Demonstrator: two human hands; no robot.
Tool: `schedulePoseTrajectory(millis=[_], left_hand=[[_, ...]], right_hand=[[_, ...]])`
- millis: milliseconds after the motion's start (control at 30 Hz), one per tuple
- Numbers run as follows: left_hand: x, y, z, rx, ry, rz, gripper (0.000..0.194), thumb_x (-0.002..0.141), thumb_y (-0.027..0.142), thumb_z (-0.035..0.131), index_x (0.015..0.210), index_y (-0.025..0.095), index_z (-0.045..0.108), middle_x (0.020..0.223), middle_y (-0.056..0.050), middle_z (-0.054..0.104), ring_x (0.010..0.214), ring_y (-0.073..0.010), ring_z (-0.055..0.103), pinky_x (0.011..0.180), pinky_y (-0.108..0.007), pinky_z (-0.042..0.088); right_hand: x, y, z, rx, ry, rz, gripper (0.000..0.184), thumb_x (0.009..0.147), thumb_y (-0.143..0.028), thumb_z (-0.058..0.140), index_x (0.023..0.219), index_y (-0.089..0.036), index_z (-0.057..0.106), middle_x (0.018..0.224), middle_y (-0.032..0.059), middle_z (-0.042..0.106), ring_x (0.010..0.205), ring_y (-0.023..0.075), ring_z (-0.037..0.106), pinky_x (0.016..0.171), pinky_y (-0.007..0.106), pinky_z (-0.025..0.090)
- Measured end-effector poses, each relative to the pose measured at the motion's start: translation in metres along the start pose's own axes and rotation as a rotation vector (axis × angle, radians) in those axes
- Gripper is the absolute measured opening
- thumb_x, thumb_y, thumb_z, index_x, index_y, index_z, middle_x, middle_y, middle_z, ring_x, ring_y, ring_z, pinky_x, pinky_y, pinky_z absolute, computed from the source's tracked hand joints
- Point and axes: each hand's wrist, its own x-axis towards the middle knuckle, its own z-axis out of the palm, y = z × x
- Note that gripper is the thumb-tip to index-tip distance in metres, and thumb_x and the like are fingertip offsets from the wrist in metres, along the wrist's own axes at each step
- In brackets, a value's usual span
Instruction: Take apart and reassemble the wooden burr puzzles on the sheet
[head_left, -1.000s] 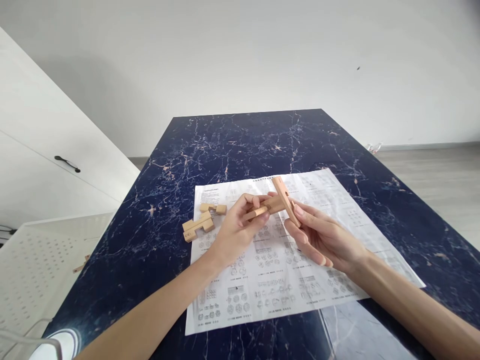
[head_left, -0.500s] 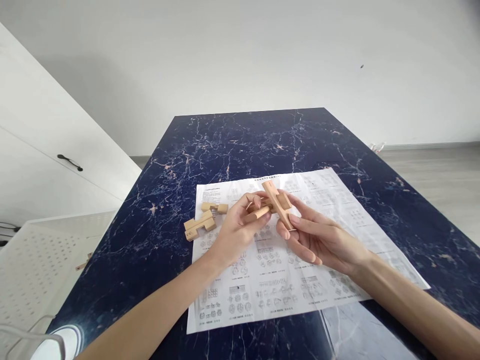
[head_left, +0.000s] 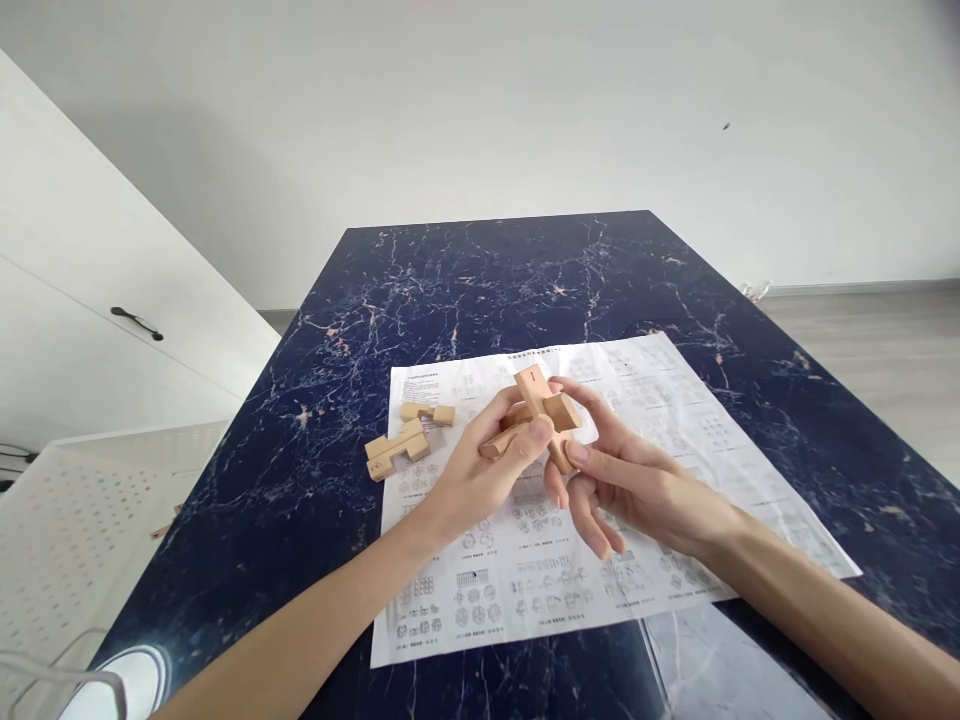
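Crossed wd. pcs (head_left: 534, 393) gripped by L hand (head_left: 484, 468) at 8 o'clock, pinched by R hand (head_left: 651, 488) at 4 o'clock; 2 notched blks (head_left: 399, 447) seen at 9 o'clock.

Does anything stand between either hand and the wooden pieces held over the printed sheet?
Nothing visible does: the left hand and right hand both touch the held wooden pieces directly. The loose wooden blocks lie to the left, outside the gap between the hands.

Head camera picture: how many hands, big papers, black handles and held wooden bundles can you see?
Hands: 2, left hand and right hand
Big paper: 1
Black handle: 1
Held wooden bundle: 1 (its pieces overlap)
Total: 5
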Motion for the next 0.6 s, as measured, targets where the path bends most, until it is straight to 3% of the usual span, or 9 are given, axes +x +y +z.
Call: schedulePoseTrajectory(millis=[133,267,367,500,600], left_hand=[[0.0006,-0.0036,-0.0015,-0.007,0.04,-0.041,0.028,0.109,0.041,0.063,0.129,0.022,0.061,0.084,0.002,0.069,0.061,-0.0102,0.069,0.069,-0.026,0.059],[0.0002,-0.0041,-0.0014,0.029,0.099,-0.058,0.025,0.107,0.039,0.066,0.125,0.022,0.063,0.094,0.0,0.069,0.066,-0.0093,0.069,0.069,-0.025,0.059],[-0.0005,-0.004,-0.0017,0.041,0.1,-0.081,0.025,0.108,0.04,0.065,0.126,0.023,0.062,0.096,-0.001,0.07,0.074,-0.0118,0.071,0.078,-0.028,0.06],[-0.0011,-0.0033,-0.0033,0.088,0.116,-0.06,0.025,0.107,0.041,0.066,0.124,0.024,0.065,0.11,-0.005,0.071,0.105,-0.0192,0.071,0.1,-0.033,0.056],[-0.0013,-0.0006,-0.0039,0.119,0.109,-0.067,0.025,0.106,0.042,0.065,0.123,0.024,0.065,0.112,-0.005,0.071,0.108,-0.0208,0.07,0.101,-0.035,0.055]], right_hand=[[0.0002,0.0002,0.0027,-0.025,-0.017,0.001,0.067,0.116,-0.029,0.051,0.168,-0.04,0.01,0.096,0.0027,0.077,0.06,0.0137,0.078,0.049,0.018,0.055],[0.0003,0.0019,0.0036,-0.076,-0.028,-0.028,0.064,0.117,-0.028,0.048,0.169,-0.042,0.014,0.098,0.0024,0.077,0.063,0.0136,0.079,0.051,0.019,0.056],[-0.0006,0.0039,0.0047,-0.113,-0.017,-0.058,0.063,0.118,-0.029,0.047,0.17,-0.043,0.014,0.096,0.0017,0.076,0.063,0.0133,0.078,0.053,0.02,0.058],[-0.002,0.0052,0.0062,-0.112,-0.011,-0.066,0.071,0.117,-0.029,0.048,0.17,-0.047,0.003,0.092,-0.0011,0.075,0.058,0.0121,0.076,0.055,0.023,0.059],[-0.0021,0.0053,0.006,-0.078,-0.025,-0.054,0.07,0.117,-0.029,0.049,0.17,-0.046,0.006,0.09,-0.0024,0.073,0.055,0.0123,0.075,0.053,0.023,0.059]])
